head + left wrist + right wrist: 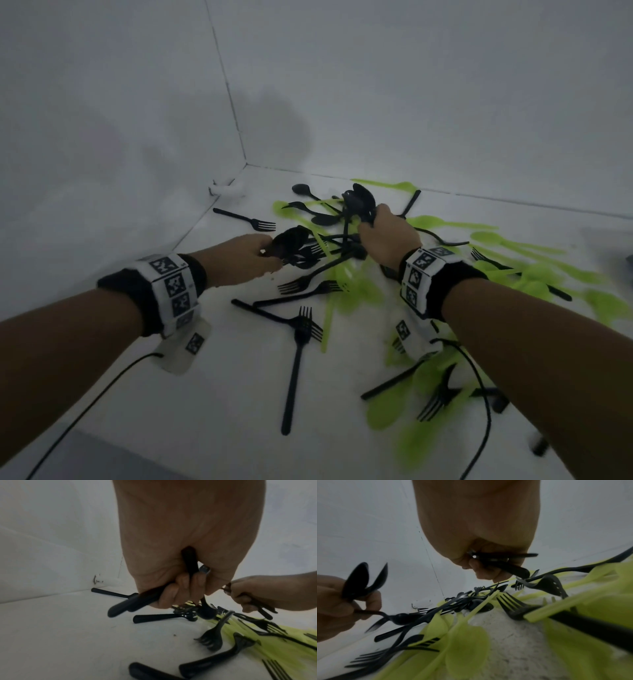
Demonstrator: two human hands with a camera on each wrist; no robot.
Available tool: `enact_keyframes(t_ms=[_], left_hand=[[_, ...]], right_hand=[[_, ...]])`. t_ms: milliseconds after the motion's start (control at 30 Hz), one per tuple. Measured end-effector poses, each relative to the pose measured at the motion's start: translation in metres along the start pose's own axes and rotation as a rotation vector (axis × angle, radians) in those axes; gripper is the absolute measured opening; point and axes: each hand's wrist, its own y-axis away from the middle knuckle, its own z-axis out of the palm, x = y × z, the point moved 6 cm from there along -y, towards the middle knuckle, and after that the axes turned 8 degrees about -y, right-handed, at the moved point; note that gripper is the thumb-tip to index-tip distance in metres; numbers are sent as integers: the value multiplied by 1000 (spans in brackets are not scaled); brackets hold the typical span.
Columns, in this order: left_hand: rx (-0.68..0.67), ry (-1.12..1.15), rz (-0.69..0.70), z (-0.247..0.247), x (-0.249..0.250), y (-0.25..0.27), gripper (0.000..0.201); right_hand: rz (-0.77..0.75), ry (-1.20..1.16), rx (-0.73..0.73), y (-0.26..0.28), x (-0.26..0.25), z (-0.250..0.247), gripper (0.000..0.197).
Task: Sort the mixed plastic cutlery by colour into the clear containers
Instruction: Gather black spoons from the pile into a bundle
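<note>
The left hand (245, 255) has its fingers curled tight round a small bunch of black spoons (291, 240), their bowls sticking out past the knuckles in the head view and their handles (130, 603) jutting from the fist in the left wrist view. The right hand (388, 236) is likewise closed round a second bunch of black cutlery (358, 202), with spoon bowls fanned above the fingers and the handle ends (513, 568) poking out below the palm. Both hands hover just above the pile, near the far left corner of the white worktop (219, 377). Under and around them lies the mixed heap: loose black forks (298, 342) towards the near side, and lime-green spoons and forks (527, 270) spread towards the right edge, some of them tangled with black pieces. No clear container can be made out in any view. Each wrist wears a black band with printed marker tags (173, 284).
</note>
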Motion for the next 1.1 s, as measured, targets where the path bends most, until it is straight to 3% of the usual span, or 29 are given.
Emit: enact_keyframes(t_ms=[133, 267, 400, 500, 833, 1000, 1100], left_hand=[[-48, 40, 0, -4, -2, 6, 17], [-140, 54, -11, -8, -13, 0, 6], [-12, -132, 50, -19, -19, -19, 5], [128, -83, 60, -24, -25, -29, 11], [306, 31, 62, -29, -67, -60, 18], [266, -165, 84, -32, -82, -81, 7], [234, -273, 94, -31, -84, -89, 12]], right_hand=[[-39, 39, -86, -9, 4, 6, 12], [-67, 69, -85, -14, 2, 3, 25], [-105, 107, -157, -22, -8, 11, 23], [-135, 194, -200, -27, -21, 24, 19], [-66, 370, -270, -45, -47, 52, 25], [-16, 422, -319, -48, -44, 57, 23], [-23, 412, -376, -47, -46, 61, 23]])
